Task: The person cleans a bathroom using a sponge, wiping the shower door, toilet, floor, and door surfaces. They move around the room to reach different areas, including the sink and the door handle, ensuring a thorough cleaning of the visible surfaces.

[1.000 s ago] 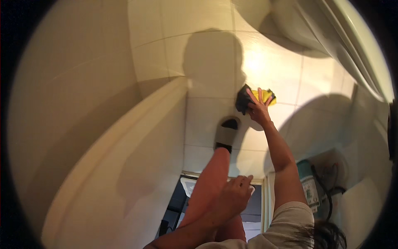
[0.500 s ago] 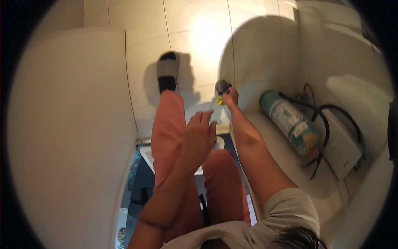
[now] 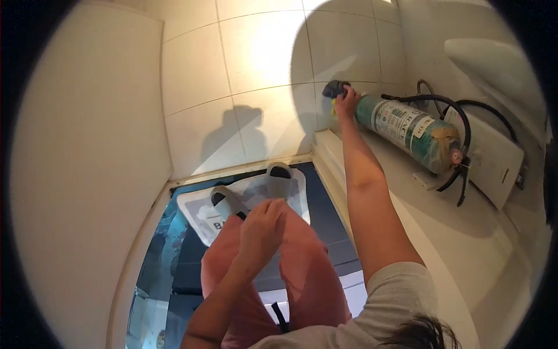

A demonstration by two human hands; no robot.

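My right hand (image 3: 347, 103) reaches far out over the pale tiles, its fingers closed around a dark grey, lumpy object (image 3: 333, 89). A small yellow piece (image 3: 333, 106) shows beside the fingers; I cannot make out what kind of thing this is. Just right of that hand lies a green cylinder (image 3: 401, 125) with a white label and a black hose (image 3: 468, 134). Over my thighs in pink trousers (image 3: 305, 250) hovers my left hand (image 3: 264, 227), its fingers loosely bent and nothing visible in them.
Both my feet, in grey slippers (image 3: 280, 180), stand on a white and grey mat (image 3: 200, 212) inside the doorway. A raised sill (image 3: 244, 166) borders the tiled floor (image 3: 200, 134). A pale door panel (image 3: 87, 174) fills the left. Behind the cylinder leans a white flat panel (image 3: 494, 163).
My right hand has moved right with the dark grey object, up to the cylinder's end. The foot on the tiles has come back onto the mat. My left hand has drawn back towards my lap.
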